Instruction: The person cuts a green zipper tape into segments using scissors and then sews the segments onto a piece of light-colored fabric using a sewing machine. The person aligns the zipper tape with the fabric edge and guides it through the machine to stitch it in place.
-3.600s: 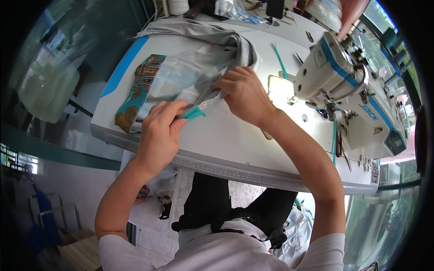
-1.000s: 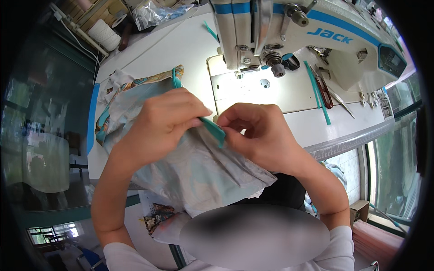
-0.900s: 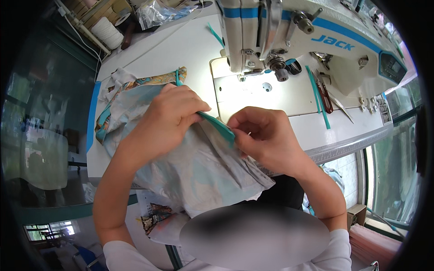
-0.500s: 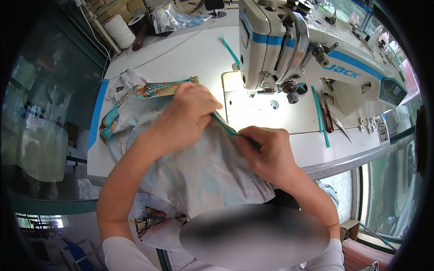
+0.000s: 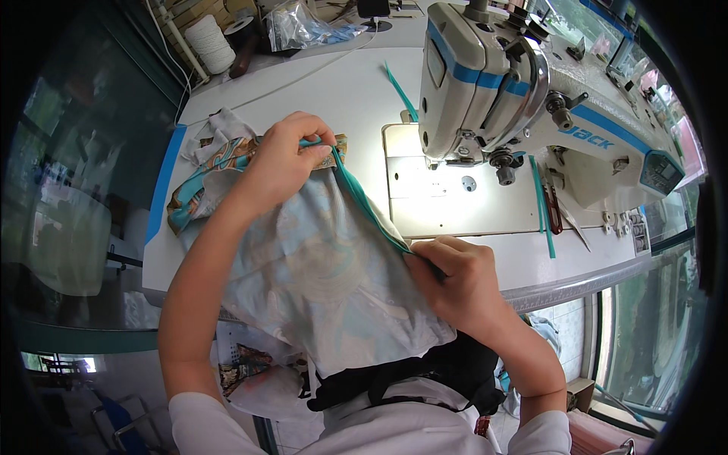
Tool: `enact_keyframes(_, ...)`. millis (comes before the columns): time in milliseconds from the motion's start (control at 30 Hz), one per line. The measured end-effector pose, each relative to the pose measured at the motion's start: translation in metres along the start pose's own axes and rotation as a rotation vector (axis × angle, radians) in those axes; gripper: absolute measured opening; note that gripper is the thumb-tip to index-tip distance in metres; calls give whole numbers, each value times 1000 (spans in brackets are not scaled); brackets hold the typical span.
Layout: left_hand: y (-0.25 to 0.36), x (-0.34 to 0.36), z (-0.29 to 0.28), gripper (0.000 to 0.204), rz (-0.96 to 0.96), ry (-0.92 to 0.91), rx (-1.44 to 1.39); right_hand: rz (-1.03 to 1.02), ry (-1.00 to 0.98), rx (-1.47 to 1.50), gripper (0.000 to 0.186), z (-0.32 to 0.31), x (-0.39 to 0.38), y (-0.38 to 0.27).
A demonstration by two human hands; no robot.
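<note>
A light printed fabric piece (image 5: 326, 273) lies over the table's front edge, pale side up, with teal and gold patterned folds at its left. Along its upper right edge runs a teal binding strip (image 5: 356, 193), stretched between my hands. My left hand (image 5: 292, 155) pinches the strip and fabric edge at the upper end. Lower down, to the right, my right hand (image 5: 455, 277) grips the other end of the edge, fingers curled over it. A sewing machine (image 5: 470, 83) stands right of the fabric, its needle area lit and no fabric beneath it.
Teal strips (image 5: 542, 205), scissors (image 5: 555, 205) and small bobbins (image 5: 618, 221) lie right of the machine bed. Another teal strip (image 5: 400, 89) rests behind the machine head. A cone of white thread (image 5: 207, 44) and a plastic bag (image 5: 303, 26) sit at the back.
My left hand has moved up and left along the edge, drawing the teal strip into a longer taut line. My right hand has shifted slightly down and right. The view has tilted slightly.
</note>
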State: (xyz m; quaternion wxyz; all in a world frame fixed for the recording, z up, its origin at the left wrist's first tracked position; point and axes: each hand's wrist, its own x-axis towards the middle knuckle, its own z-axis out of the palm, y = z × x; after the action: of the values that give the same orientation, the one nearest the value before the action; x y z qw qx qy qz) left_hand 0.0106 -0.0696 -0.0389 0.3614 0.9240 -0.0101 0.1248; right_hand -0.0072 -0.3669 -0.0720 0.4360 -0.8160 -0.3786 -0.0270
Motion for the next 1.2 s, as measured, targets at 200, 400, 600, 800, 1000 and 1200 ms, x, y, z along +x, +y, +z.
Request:
enact_keyframes(200, -23, 31, 4, 23, -94, -4, 225, -129, 9, -186, 7, 4, -2, -2)
enact_keyframes(400, -34, 53, 5, 24, -149, -101, 111, -209, 92, -265, 20, 10, 13, -19)
enact_keyframes(600, -19, 50, -10, 11, -46, -76, 52, -108, 33, -362, 30, 45, 47, -27)
enact_keyframes(800, 1, 51, -4, 27, 371, -495, 319, -164, 69, -386, 20, 70, 70, -15)
enact_keyframes(1000, 28, 17, -29, 30, 369, -627, 728, -411, 135, -509, 16, 59, 58, -18)
enact_keyframes(1200, 59, -6, -38, 25, 358, -674, 740, -603, 166, -585, 29, 54, 58, -20)
